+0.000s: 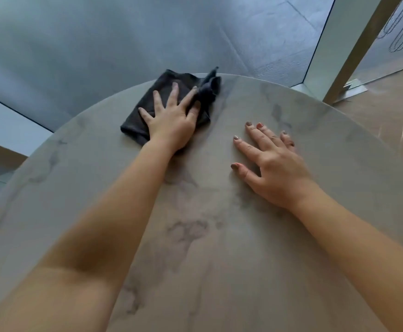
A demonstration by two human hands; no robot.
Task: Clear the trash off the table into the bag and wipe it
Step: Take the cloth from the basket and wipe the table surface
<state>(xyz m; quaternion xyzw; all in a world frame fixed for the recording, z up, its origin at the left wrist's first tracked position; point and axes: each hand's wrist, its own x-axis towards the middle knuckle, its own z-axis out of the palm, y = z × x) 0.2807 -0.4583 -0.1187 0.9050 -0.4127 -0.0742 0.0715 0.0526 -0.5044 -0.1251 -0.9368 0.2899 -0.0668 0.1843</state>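
Nearest us, our right hand [271, 161] rests flat with fingers straight on the table [219, 259], while our left hand [171, 121] presses the dark cloth [183, 85] under splayed fingers at the far rim, where we should keep even pressure in overlapping strokes; no bag or trash is in view.

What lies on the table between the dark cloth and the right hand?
Nothing: in the head view the stretch of marbled table between the dark cloth under the left hand and the flat right hand is bare.
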